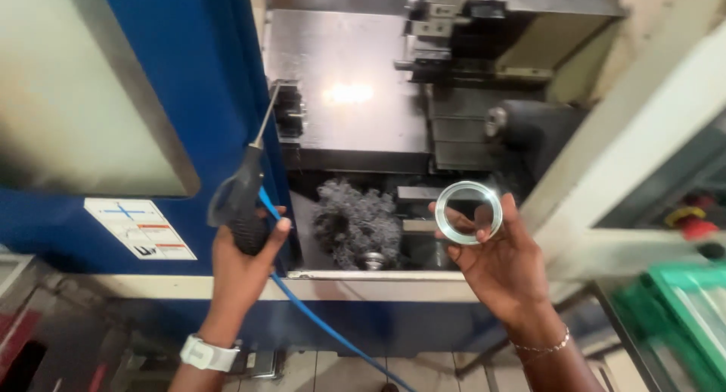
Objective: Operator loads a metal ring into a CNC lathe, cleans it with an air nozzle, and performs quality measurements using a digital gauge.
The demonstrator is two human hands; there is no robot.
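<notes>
My left hand [243,257] grips a black air blow gun [242,199] with a thin metal nozzle that points up toward the machine's chuck [290,113]. A blue hose [318,324] runs down from the gun. My right hand [499,259] holds a shiny metal ring [470,212] up by its rim, in front of the open machine. A white watch is on my left wrist and a thin bracelet on my right.
The blue sliding door [174,89] of the lathe stands to the left. A tangle of metal swarf [355,219] lies in the machine's bed. The tool turret [442,29] sits at the upper back. A green crate [681,316] is at the lower right.
</notes>
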